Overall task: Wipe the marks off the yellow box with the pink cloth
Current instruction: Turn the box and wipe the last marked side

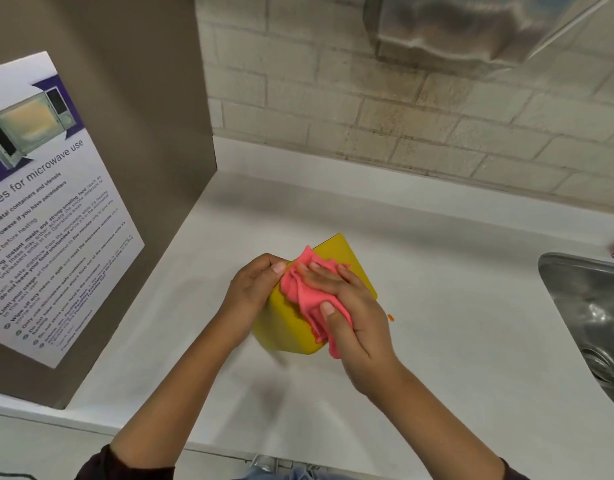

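Observation:
A yellow box (284,327) is held tilted just above the white counter (454,306), near its middle. My left hand (253,292) grips the box's left side, thumb on its upper edge. A crumpled pink cloth (305,299) lies over the box's top face. My right hand (350,306) presses the cloth against the box, fingers spread on top and thumb pinching the cloth's lower fold. Any marks on the box are hidden under the cloth and hands.
A small orange speck (390,318) lies on the counter right of the box. A steel sink (589,320) is set in at the right. A brown panel with a microwave-use poster (46,216) stands at the left. A brick wall (402,116) backs the counter.

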The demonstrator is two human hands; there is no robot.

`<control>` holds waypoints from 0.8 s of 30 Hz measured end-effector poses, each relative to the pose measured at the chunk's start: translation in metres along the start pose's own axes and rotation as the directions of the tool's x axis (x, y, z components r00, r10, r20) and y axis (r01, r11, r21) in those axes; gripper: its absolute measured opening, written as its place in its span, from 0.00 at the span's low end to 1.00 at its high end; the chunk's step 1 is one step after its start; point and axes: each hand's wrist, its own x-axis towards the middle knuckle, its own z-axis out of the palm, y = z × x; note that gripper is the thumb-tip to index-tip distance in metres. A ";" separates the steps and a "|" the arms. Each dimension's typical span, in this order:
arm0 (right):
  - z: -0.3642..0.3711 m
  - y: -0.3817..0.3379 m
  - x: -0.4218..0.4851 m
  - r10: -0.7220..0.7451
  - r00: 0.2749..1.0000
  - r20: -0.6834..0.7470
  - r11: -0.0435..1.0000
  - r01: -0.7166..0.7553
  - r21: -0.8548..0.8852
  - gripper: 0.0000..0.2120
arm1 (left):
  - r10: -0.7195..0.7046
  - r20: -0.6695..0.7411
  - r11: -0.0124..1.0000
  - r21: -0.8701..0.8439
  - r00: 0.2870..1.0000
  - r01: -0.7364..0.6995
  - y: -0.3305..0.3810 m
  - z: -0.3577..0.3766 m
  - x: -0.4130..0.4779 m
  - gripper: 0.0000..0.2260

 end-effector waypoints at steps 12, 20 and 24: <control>-0.005 0.003 0.010 0.045 0.998 -0.034 0.999 -0.045 -0.004 0.17 | 0.005 -0.001 1.000 -0.014 1.000 -0.005 0.003 0.001 0.001 0.22; -0.014 -0.001 0.010 -0.010 0.986 0.164 0.998 -0.002 0.069 0.16 | 0.023 0.012 0.998 -0.065 1.000 -0.022 -0.004 0.000 0.003 0.19; -0.022 -0.005 0.009 -0.028 0.963 0.269 0.997 0.008 0.077 0.16 | -0.016 -0.017 0.999 -0.050 1.000 0.015 -0.008 -0.002 0.010 0.18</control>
